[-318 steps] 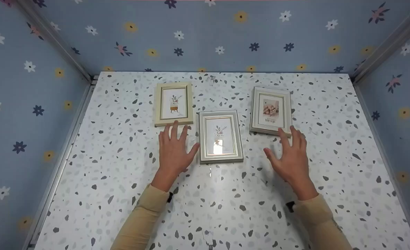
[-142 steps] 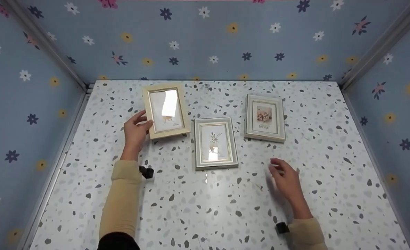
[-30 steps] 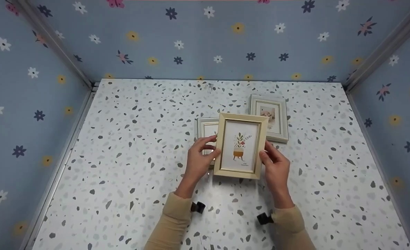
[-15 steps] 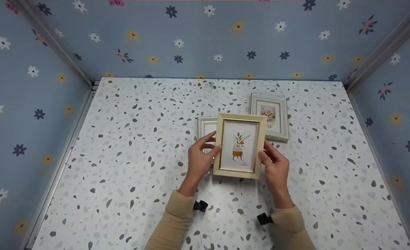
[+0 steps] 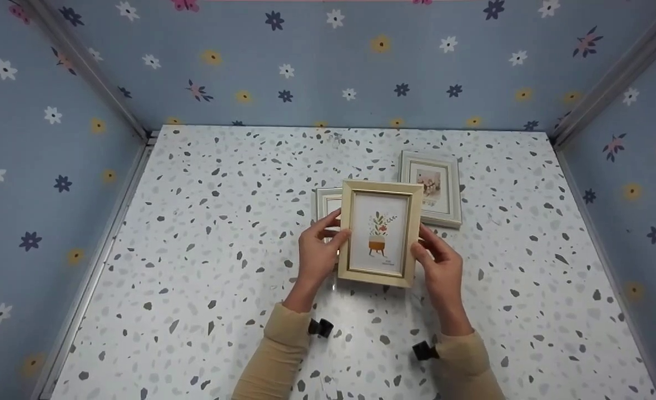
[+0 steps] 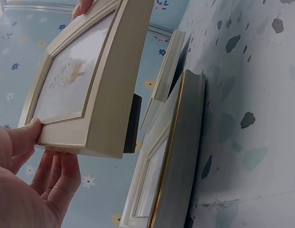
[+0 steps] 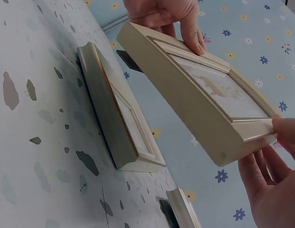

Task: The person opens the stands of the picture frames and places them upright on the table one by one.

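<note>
Head view: The cream picture frame [image 5: 378, 236] is directly between the two sets of fingers, held above the worktop [image 5: 228, 222]. The left hand [image 5: 319, 255] pinches its left long edge; the right hand [image 5: 442, 266] pinches the right one. Both grips sit somewhat towards the near end. The frame's long axis points roughly away from the person, across the line joining the hands. Both hands are in contact, so neither is nearer; this relation is judged to govern any shift of the frame. A silver-white frame [image 5: 329, 201] lies below the left fingers, largely covered from sight. The frame with a pink flower picture [image 5: 430, 186] lies on the worktop beyond the right fingers, one corner covered.

Left wrist view: The left thumb bears on the cream front, with the other fingers under and behind the edge. A black piece [image 6: 133, 124] projects from the back, on the side facing the worktop; its function cannot be confirmed. A gap shows between the held frame and those lying below the fingers.

Right wrist view: The right fingers grip their edge likewise, thumb in front. The left fingers hold the opposite edge. The picture is washed out by glare.
</note>
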Demonstrator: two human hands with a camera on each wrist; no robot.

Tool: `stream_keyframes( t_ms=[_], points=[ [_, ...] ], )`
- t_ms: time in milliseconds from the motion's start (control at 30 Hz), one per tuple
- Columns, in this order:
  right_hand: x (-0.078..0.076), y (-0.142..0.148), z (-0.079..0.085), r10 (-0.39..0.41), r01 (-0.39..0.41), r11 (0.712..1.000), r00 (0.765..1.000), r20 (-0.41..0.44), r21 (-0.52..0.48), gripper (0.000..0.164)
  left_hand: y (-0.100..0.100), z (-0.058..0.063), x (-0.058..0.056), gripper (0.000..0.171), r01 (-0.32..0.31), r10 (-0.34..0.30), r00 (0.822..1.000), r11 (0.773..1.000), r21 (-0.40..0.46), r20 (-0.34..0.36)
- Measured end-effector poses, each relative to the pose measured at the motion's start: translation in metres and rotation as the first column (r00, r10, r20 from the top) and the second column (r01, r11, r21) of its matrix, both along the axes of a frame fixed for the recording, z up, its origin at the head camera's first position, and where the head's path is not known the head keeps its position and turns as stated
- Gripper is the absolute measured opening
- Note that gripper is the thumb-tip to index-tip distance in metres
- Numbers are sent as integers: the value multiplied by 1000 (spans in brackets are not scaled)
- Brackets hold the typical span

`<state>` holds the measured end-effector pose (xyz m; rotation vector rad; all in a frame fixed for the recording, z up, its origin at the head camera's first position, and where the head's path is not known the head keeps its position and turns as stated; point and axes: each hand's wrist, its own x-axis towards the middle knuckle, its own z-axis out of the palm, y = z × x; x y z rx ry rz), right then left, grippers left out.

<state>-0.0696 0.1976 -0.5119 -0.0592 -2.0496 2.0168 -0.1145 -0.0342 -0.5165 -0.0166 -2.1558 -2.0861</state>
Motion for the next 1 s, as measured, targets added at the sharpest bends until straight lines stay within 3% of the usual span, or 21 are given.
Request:
stream_keyframes(
  t_ms=[267,533,767,1000],
  points=[
    [3,4,1,54,-60,995,996,-76,-78,34,-7,0,-1,44,51,-57,997,993,110,51],
    [5,3,-2,64,-69,995,996,-66,-73,33,-8,-1,-3,50,108,-146,982,955,275,123],
    [5,-2,-3,80,-81,996,996,-29,-45,32,-6,2,-1,50,113,-217,954,899,424,206],
    [6,-10,-4,141,-142,989,990,-30,-31,31,-5,3,1,50,110,-263,942,831,545,210]
  ],
)
